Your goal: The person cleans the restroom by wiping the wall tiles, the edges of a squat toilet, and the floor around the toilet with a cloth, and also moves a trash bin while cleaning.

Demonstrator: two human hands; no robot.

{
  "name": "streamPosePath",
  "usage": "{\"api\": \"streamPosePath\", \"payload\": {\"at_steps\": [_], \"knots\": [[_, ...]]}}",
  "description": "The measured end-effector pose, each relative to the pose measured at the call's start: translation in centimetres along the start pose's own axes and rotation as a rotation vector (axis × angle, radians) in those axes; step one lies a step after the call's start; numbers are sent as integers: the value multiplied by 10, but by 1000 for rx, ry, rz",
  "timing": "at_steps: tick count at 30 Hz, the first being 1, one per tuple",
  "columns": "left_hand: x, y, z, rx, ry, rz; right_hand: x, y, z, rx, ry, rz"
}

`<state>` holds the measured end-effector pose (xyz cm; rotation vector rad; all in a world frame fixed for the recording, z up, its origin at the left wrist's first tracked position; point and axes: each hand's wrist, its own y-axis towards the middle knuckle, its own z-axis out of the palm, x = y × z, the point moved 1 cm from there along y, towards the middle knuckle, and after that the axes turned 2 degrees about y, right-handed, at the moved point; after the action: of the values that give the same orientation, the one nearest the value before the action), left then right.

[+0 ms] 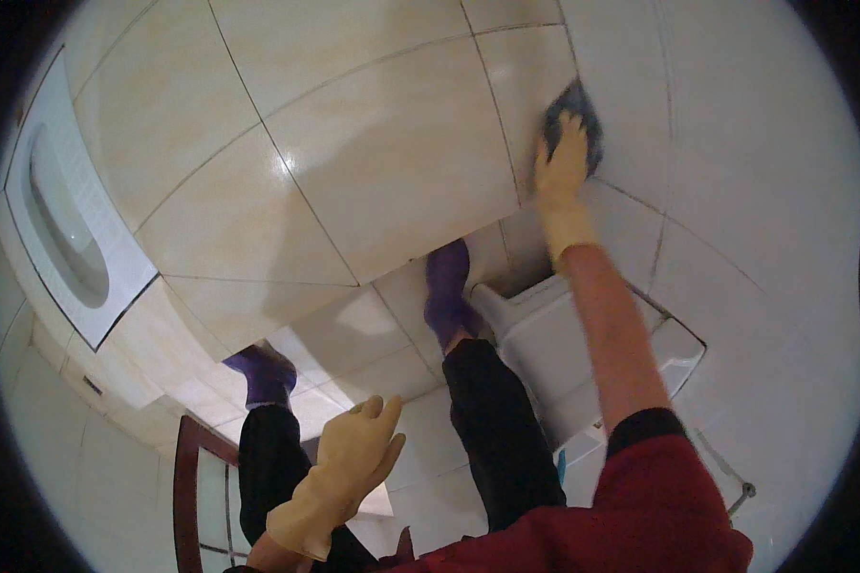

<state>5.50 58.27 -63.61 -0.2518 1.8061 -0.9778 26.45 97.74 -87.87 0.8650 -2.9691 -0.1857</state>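
My right hand (566, 157), in a pale yellow rubber glove, reaches out and presses a dark grey cloth (575, 100). The cloth lies flat where the beige tile floor (401, 143) of a raised step meets the white tiled wall (745, 143). Glove and cloth are slightly blurred. My left hand (358, 444), gloved the same way, hangs in the air above the lower floor, between my legs. Its fingers are loosely apart and nothing is in it.
A white ceramic squat toilet (125, 265) is set into the raised floor at left. Beside my right leg stands a white washbasin (559, 351) against the wall. My feet, in purple coverings (448, 286), are by the step's edge. A brown-framed door (186, 494) is at lower left.
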Motion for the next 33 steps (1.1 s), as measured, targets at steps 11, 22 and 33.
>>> {"api": "streamPosePath", "payload": {"at_steps": [11, 22, 33], "knots": [[25, 2, 16, -61, -19, -65, 47, 37, -218, 584, 318, -10], [31, 21, 28, -126, -69, -77, 13, 237, -90, 590, -754, -834], [34, 4, 17, -167, -96, -27, -150, -73, -273, 1534, -838, -503]]}}
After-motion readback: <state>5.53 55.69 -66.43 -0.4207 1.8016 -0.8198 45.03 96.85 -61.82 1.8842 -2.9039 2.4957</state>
